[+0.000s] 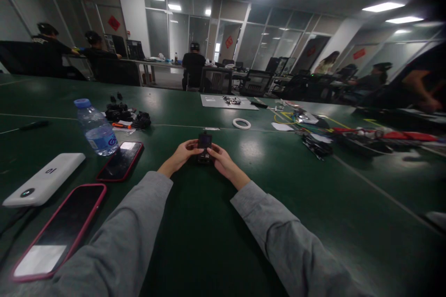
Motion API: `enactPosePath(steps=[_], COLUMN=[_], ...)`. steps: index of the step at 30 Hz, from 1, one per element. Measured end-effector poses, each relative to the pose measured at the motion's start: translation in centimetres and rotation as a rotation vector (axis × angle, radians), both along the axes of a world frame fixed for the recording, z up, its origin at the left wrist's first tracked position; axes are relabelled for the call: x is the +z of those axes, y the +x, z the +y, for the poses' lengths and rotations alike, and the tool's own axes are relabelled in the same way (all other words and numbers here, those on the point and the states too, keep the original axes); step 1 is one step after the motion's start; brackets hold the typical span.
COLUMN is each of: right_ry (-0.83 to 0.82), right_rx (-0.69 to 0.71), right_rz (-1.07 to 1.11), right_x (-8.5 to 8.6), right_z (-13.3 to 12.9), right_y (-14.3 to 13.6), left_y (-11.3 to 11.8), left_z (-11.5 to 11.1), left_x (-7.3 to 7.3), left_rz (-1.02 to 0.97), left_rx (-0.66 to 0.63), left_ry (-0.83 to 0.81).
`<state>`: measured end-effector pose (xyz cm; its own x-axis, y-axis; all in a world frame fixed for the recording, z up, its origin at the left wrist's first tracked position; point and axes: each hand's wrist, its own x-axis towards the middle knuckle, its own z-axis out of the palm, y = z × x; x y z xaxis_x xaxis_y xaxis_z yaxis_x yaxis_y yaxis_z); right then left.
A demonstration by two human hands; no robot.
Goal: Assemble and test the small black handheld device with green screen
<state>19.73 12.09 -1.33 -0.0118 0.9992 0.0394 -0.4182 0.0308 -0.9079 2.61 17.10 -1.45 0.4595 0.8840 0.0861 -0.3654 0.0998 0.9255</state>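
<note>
Straight ahead of me, both hands grip a small black device with a little square screen (205, 140), held upright just over the green table (195, 222). My left hand (184, 154) pinches its left side, thumb on the front. On its right side, my right hand (224, 161) is closed the same way, the thumb near the lower edge of the screen. Below the thumbs the dark lower part carries small light markings, too small to read. The fingers behind the device are hidden.
On my left are a water bottle (98, 132), two phones (120, 162) in red and pink cases, and a white power bank (47, 178). Black parts (120, 113) lie beyond. A white ring (241, 127) and tangled cables (317, 146) are to the right. People sit farther back.
</note>
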Motion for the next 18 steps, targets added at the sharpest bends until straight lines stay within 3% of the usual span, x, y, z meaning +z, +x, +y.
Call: enactPosePath(steps=[18], right_ry=[-0.055], right_rx=[-0.006], right_rz=[0.066], right_x=[-0.36], right_z=[0.35], right_y=[0.15], left_y=[0.19], left_z=[-0.35], left_x=[0.64], left_rz=[0.011], left_rx=[-0.009], left_ry=[-0.060])
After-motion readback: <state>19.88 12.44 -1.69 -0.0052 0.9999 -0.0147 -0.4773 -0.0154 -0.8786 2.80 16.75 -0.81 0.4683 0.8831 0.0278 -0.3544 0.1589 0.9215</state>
